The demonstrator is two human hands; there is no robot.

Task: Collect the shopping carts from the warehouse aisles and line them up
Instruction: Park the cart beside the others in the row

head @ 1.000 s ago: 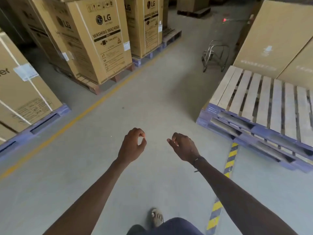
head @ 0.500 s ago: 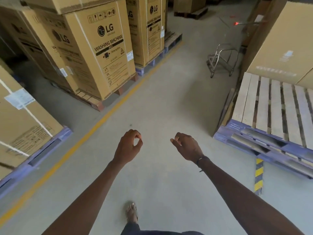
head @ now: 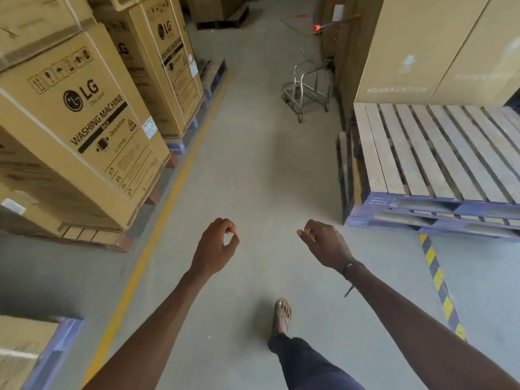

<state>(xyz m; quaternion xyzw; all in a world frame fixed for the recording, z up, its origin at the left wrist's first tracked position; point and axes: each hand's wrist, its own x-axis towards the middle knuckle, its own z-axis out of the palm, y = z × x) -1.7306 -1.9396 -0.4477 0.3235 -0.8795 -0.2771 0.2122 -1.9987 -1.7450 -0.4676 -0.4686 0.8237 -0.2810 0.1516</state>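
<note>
Approach step: 1 cart (head: 306, 90) well ahead, by right stack, seemingly empty. Left hand (head: 215, 249), right hand (head: 326, 244) loosely curled, holding nothing. Next: walk up, grip handle.

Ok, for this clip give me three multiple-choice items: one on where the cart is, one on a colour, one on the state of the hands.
1. Where does the metal cart stand?
A. ahead, by the right-hand cartons
B. on the wooden pallet
C. behind the washing machine boxes

2. What colour is the floor line beside the washing machine boxes?
A. red
B. yellow
C. white

3. What do the left hand and right hand hold?
A. the cart handle
B. a box
C. nothing

Answers: 1 A, it stands on the floor past the wooden pallet; 2 B, a plain yellow stripe; 3 C, both hands hang loosely curled and hold nothing.
</note>
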